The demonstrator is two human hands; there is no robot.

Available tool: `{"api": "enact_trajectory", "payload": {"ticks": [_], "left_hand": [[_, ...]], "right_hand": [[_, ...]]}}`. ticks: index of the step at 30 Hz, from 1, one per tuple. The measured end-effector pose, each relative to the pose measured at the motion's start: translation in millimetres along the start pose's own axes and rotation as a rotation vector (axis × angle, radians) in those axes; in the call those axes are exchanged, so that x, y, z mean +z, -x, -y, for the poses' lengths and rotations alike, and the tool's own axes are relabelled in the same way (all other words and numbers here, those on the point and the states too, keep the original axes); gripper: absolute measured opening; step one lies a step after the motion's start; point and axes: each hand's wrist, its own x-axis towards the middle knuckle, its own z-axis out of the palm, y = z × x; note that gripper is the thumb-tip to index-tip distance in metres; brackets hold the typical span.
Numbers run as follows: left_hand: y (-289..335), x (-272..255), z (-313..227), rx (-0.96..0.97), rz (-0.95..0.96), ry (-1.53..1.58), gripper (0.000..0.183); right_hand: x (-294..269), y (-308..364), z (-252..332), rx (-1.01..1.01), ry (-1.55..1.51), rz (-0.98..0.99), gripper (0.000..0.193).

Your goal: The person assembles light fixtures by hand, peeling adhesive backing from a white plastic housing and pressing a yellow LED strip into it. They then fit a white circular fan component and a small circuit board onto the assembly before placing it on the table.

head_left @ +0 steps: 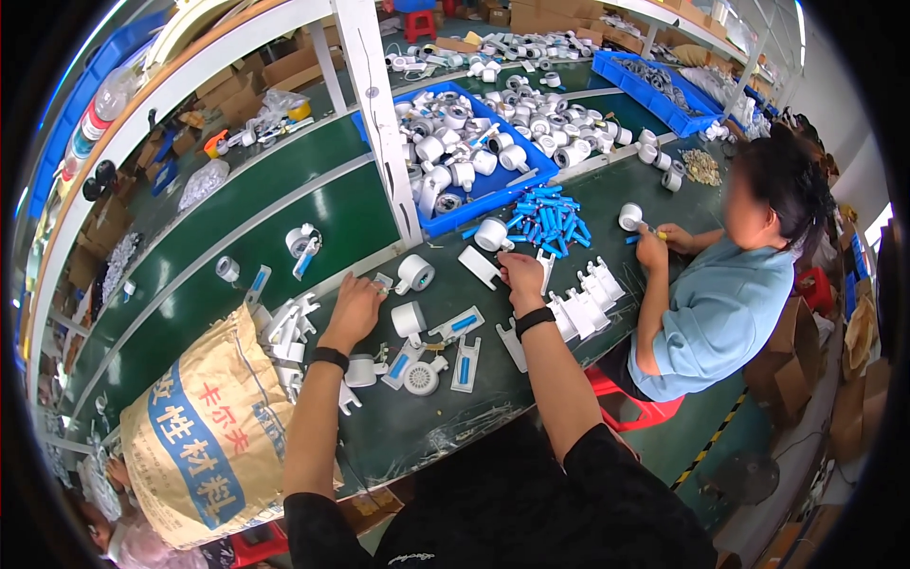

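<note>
Head view: working over a dark green bench (pixel 403 431) with both bare hands. Pinching a small pale piece (pixel 383 281) between the fingertips of the left hand (pixel 355 308), just beside a white round housing (pixel 415 273). Curling the fingers of the right hand (pixel 521 280) next to a white handle shell (pixel 479 266); being unable to tell whether gripping it or only touching it. Finding the shell lying between the hands, nearer the right. Recording, closer to the body, a second housing (pixel 408 320), a round grille (pixel 421 379) and a loose shell bearing a blue cylinder (pixel 464 365). Observing a row of white shells (pixel 588 303) right of the right hand, a heap of blue cylinders (pixel 550 220) beyond, and a blue tray (pixel 493 197) holding many white housings behind. Noting a kraft sack (pixel 190 465) standing left of the left forearm. Registering a co-worker (pixel 725 318) in a light blue top at the right, holding both hands close together.
</note>
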Motion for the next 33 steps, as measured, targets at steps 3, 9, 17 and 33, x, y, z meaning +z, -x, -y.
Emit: {"api": "enact_trajectory", "payload": {"ticks": [3,9,17,33], "left_hand": [[0.2,1.0,0.9,0.003,-0.006,0.005,0.02],[-0.3,3.8,-0.6,0.006,0.0,-0.016,0.02],[0.0,2.4,0.3,0.003,0.001,0.0,0.017],[-2.5,3.9,7.8,0.086,0.013,-0.027,0.018]], "right_hand": [[1.4,0.2,-1.7,-0.02,0.026,-0.006,0.018],[2.2,3.1,-1.6,-0.021,0.038,-0.009,0.02],[12.4,21.0,4.2,-0.054,0.107,0.032,0.02],[39.9,75.2,-30.0,-0.596,0.674,0.106,0.02]]}}
